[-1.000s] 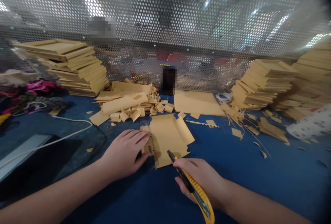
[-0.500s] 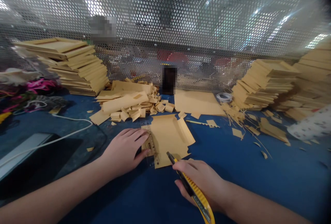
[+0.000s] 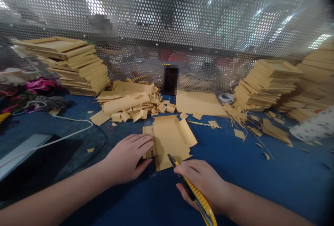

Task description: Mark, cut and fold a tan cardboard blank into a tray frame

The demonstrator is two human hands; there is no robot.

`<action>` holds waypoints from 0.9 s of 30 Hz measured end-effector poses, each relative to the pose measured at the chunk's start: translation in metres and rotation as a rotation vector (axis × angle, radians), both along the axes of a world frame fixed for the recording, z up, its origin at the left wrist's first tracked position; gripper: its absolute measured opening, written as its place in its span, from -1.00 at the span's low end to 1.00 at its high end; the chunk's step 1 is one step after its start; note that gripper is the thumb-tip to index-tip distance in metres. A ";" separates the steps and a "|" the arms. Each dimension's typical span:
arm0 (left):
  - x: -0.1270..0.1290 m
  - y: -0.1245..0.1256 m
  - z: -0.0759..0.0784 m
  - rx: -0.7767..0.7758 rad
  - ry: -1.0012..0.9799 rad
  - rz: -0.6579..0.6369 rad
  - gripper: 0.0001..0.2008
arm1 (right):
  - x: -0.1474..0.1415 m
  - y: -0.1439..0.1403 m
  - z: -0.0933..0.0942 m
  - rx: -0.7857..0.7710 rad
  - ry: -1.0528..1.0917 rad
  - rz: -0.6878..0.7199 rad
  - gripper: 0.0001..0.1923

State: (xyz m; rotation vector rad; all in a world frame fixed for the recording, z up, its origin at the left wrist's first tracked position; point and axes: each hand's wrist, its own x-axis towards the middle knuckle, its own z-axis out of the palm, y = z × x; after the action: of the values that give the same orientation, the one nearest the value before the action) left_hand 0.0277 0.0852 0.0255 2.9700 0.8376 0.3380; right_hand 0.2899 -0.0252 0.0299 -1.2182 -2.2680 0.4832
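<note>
A piece of tan card (image 3: 168, 137) with cut corners and a raised flap on its right side lies on the blue table. Along its left edge rests a clear ruler (image 3: 156, 153). My left hand (image 3: 130, 156) lies over the ruler with its fingers stretched out, fingertips near the card's edge; part of the ruler is hidden under it. In my right hand (image 3: 205, 180) is a yellow-and-black box cutter (image 3: 199, 196), its tip over the lower part of the card. Whether the tip touches the card, I cannot tell.
Tall stacks of folded tan card stand at the left (image 3: 80, 66) and right (image 3: 268, 83). Behind the card lie heaped scraps (image 3: 135, 104) and a flat sheet (image 3: 199, 103). A pencil (image 3: 203, 124) is to the right. A white cable (image 3: 75, 134) crosses the left side.
My left hand has shifted slightly down on the ruler, and its fingers now lie closer together. The ruler has moved slightly. My right hand and the box cutter stay nearly in place.
</note>
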 end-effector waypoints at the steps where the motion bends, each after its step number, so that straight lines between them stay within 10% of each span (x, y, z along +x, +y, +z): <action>1: 0.000 0.000 -0.001 -0.004 0.001 -0.004 -0.59 | 0.000 0.000 0.001 0.025 -0.022 0.034 -0.72; 27: 0.005 -0.016 0.006 -0.061 0.024 -0.025 -0.46 | 0.000 0.003 -0.006 0.110 -0.064 0.061 -0.69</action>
State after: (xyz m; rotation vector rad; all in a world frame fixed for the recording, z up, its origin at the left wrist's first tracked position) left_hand 0.0327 0.0689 0.0317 2.9312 0.7968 0.2718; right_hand 0.2896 -0.0223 0.0241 -1.1272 -2.3584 0.3413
